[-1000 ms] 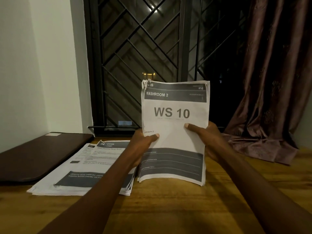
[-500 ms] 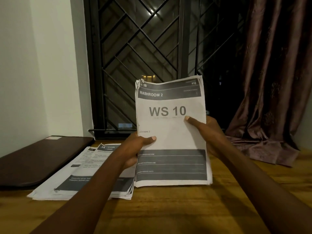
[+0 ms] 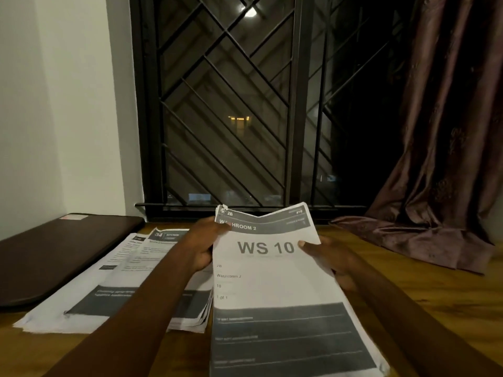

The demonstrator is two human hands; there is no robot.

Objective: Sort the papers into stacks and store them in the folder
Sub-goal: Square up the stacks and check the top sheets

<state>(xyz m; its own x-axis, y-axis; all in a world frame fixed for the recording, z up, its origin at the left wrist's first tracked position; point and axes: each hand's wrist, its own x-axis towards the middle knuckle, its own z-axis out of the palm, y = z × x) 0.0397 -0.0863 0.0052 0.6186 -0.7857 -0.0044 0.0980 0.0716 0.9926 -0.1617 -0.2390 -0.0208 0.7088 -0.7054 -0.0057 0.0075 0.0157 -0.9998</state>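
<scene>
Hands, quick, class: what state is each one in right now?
Left hand: grips the WS 10 bundle at its upper left edge.
Right hand: grips the same bundle's right edge, thumb on front.

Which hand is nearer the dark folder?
Left. The left hand grips the paper bundle on the side toward the folder; the right hand holds the far side.

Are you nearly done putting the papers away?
Not yet. One pile already lies on the table. The left hand and right hand grip the WS 10 bundle. The dark folder beside the pile lies closed, so storing is left.
</scene>
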